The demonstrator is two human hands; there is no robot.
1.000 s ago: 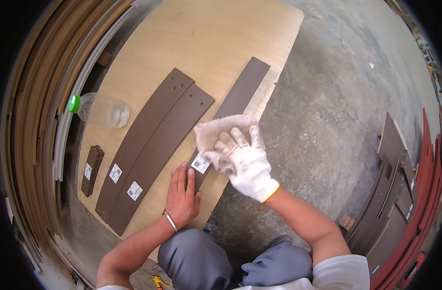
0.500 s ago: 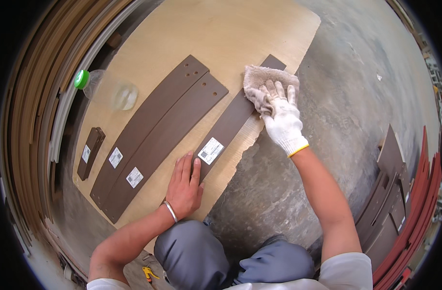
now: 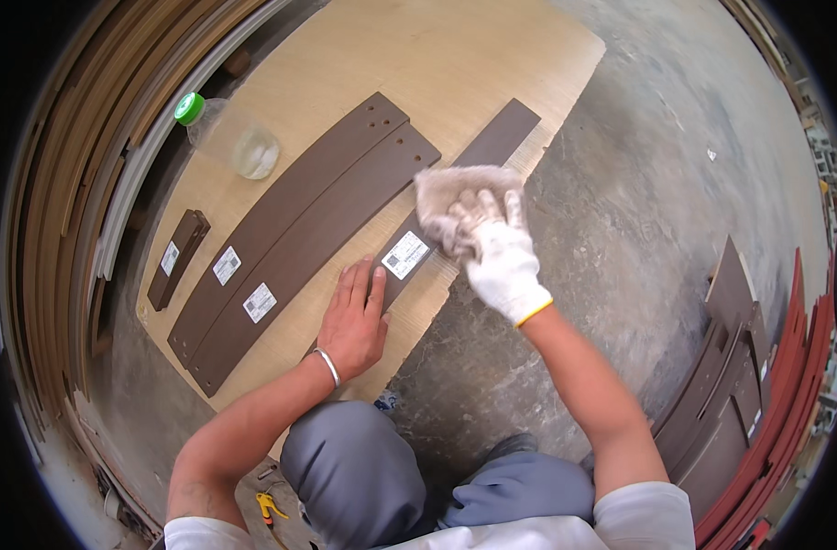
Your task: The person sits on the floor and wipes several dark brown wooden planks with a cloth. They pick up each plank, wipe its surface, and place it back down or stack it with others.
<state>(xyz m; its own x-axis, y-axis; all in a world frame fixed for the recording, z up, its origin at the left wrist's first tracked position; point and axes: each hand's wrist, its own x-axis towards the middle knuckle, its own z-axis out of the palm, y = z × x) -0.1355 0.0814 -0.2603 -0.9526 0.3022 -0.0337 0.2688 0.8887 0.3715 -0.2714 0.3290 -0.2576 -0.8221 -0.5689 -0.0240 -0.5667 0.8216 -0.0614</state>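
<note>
A narrow dark brown board (image 3: 501,135) with a white label lies slantwise on a pale plywood sheet (image 3: 464,55). My bare left hand (image 3: 354,316) rests on its near end below the label, fingers stretched out. In a white knitted glove, my right hand (image 3: 503,261) holds a fluffy beige cloth (image 3: 450,191) against the board's middle; the cloth is slightly blurred and bunched under the fingers. To the left, two wide curved brown boards (image 3: 290,229) lie side by side, labelled, with drilled holes near their ends.
A clear bottle with a green cap (image 3: 189,108) and short brown pieces (image 3: 178,259) lie at the sheet's left. Long planks (image 3: 79,174) line the left side. Brown panels (image 3: 725,385) and red boards (image 3: 798,367) are at right. A yellow air blow gun (image 3: 269,506) lies by my left knee.
My right hand has drawn the cloth down and left along the narrow board, toward the label. The left hand stays on the near end. The whole view has shifted slightly.
</note>
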